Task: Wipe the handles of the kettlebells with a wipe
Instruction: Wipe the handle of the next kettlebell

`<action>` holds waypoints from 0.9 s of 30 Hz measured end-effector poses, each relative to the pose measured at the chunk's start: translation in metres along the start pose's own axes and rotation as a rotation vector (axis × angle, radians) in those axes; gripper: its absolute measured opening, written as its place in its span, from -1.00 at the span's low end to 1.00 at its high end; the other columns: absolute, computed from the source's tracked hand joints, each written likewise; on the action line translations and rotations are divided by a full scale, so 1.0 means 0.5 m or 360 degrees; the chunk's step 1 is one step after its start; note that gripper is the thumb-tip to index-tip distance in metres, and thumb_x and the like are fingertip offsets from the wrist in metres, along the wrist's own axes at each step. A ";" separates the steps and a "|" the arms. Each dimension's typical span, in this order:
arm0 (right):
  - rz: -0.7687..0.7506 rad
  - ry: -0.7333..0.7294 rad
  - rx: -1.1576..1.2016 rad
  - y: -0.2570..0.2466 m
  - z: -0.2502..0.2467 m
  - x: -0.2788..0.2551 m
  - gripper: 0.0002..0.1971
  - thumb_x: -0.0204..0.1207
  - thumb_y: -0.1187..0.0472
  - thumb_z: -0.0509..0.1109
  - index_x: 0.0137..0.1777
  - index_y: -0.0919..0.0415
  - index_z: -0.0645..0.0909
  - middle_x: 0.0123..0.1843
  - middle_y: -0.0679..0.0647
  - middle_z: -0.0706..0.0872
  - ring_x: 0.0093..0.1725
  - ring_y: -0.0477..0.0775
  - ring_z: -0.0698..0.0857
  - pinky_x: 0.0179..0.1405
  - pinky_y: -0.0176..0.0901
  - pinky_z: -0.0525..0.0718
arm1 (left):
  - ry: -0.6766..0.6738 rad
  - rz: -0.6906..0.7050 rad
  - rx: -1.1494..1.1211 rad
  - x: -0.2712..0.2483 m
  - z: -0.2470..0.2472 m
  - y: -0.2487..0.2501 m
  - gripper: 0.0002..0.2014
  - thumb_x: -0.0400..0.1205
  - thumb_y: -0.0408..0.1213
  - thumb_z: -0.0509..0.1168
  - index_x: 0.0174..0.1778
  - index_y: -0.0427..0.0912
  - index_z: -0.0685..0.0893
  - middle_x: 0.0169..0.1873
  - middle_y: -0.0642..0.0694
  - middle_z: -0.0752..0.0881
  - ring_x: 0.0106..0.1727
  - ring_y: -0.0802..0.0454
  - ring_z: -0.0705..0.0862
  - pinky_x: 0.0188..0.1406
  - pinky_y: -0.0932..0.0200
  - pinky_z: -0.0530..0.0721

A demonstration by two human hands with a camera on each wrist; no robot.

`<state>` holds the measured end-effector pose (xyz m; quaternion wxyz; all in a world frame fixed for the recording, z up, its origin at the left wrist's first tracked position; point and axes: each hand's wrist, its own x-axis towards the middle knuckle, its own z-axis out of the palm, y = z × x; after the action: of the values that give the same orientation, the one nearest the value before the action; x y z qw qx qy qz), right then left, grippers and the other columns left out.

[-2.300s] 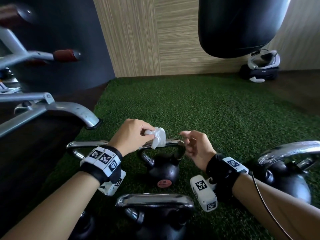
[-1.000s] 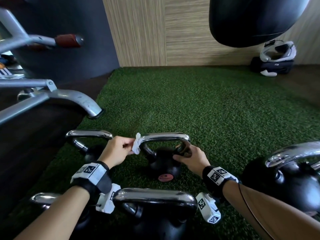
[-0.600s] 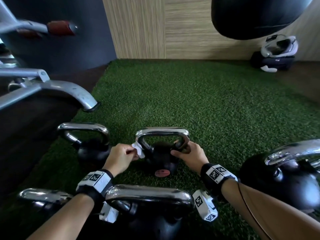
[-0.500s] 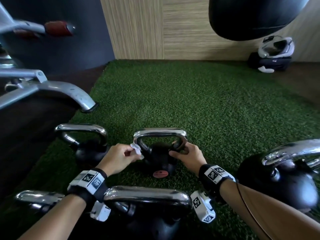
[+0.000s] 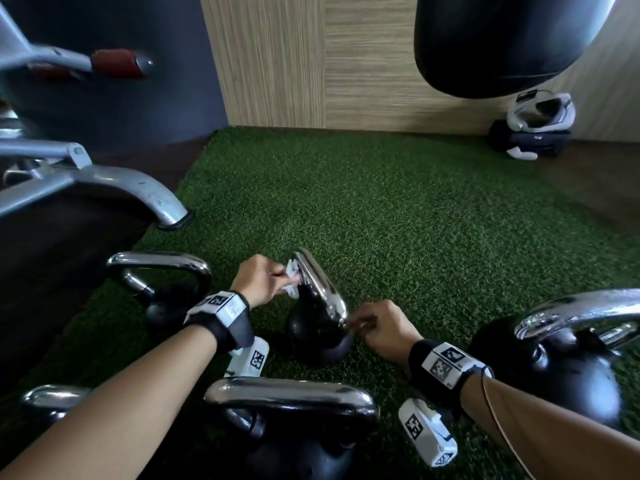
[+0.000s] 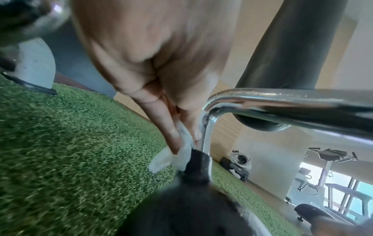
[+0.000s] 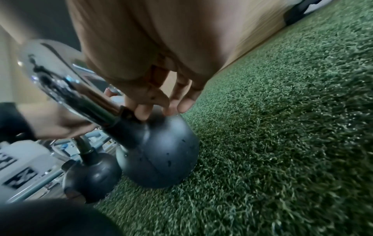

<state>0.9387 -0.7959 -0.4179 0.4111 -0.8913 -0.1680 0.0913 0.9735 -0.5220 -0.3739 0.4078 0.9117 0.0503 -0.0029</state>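
A small black kettlebell stands on the green turf between my hands, with its chrome handle running away from me. My left hand pinches a crumpled white wipe against the far leg of that handle, just above the ball. At the near end, my right hand has its thumb and fingers curled round the handle's root, with the fingertips on top of the ball.
Other chrome-handled kettlebells stand around: one to the left, one in front of me, a large one at the right, one at the lower left. A machine's metal leg and a hanging punch bag are nearby.
The small kettlebell has turned about a quarter turn, so its handle now points away instead of across. My left hand followed with the wipe to the far leg; my right hand stays at the near leg.
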 end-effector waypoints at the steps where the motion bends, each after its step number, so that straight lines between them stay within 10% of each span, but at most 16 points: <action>1: -0.0004 -0.0020 0.0028 0.001 0.008 -0.002 -0.61 0.52 0.55 0.42 -0.01 0.03 0.90 -0.16 -0.25 0.79 -0.19 -0.24 0.75 -0.28 -0.47 0.63 | -0.0042 -0.0039 -0.0028 0.011 0.007 0.015 -0.75 0.52 -0.14 0.62 -0.38 -0.18 0.81 -0.35 -0.11 0.86 -0.27 0.01 0.88 -0.16 0.13 0.87; 5: 0.0069 -0.0183 0.0118 -0.015 0.005 0.006 -0.48 0.55 0.49 0.41 -0.20 -0.25 0.88 -0.11 -0.18 0.90 -0.14 0.07 0.83 -0.14 0.02 0.79 | -0.0261 -0.0243 -0.0196 0.028 0.010 0.053 -0.90 0.63 -0.26 0.51 0.00 -0.19 0.85 -0.05 -0.16 0.89 -0.07 0.02 0.88 0.10 0.06 0.84; 10: 0.0144 -0.0020 0.0293 -0.029 0.002 0.048 -0.86 0.51 0.12 0.63 0.04 -0.10 0.84 0.02 -0.11 0.83 0.02 -0.09 0.77 0.01 -0.20 0.69 | -0.0472 -0.0447 -0.0990 0.022 0.003 0.040 -0.74 0.71 -0.38 0.39 0.21 -0.51 0.72 0.00 -0.38 0.85 -0.06 -0.17 0.88 0.02 -0.01 0.87; 16: 0.0239 -0.0004 0.0416 0.006 0.061 0.071 -0.16 0.12 -0.39 0.66 0.44 -0.10 0.71 0.31 -0.16 0.81 0.28 -0.09 0.78 0.44 0.06 0.71 | -0.0173 -0.0491 -0.0724 0.029 0.028 0.062 -0.92 0.61 -0.52 0.46 -0.01 -0.36 0.76 0.11 -0.38 0.82 0.05 -0.22 0.87 0.06 -0.05 0.87; 21: 0.0249 -0.0004 0.0447 0.012 0.058 0.064 -0.11 0.11 -0.42 0.62 0.50 -0.16 0.66 0.39 -0.11 0.78 0.32 -0.04 0.76 0.45 0.15 0.70 | 0.0106 -0.0152 -0.0501 0.026 0.026 0.068 -0.98 0.61 -0.25 0.55 -0.08 -0.05 0.87 -0.19 -0.09 0.91 -0.13 0.02 0.91 0.02 0.02 0.86; 27: 0.0215 -0.0007 0.0436 0.012 0.055 0.061 -0.01 0.00 -0.53 0.59 0.50 -0.17 0.66 0.42 -0.14 0.76 0.36 -0.10 0.73 0.50 0.14 0.67 | -0.0018 -0.0213 -0.0648 0.023 0.023 0.063 -0.86 0.61 -0.41 0.51 0.07 -0.28 0.84 -0.03 -0.18 0.88 0.02 -0.05 0.88 0.13 0.00 0.85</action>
<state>0.9602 -0.7685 -0.4410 0.5214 -0.8360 -0.0943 0.1427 0.9884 -0.5504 -0.3586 0.5826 0.8051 0.1081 -0.0249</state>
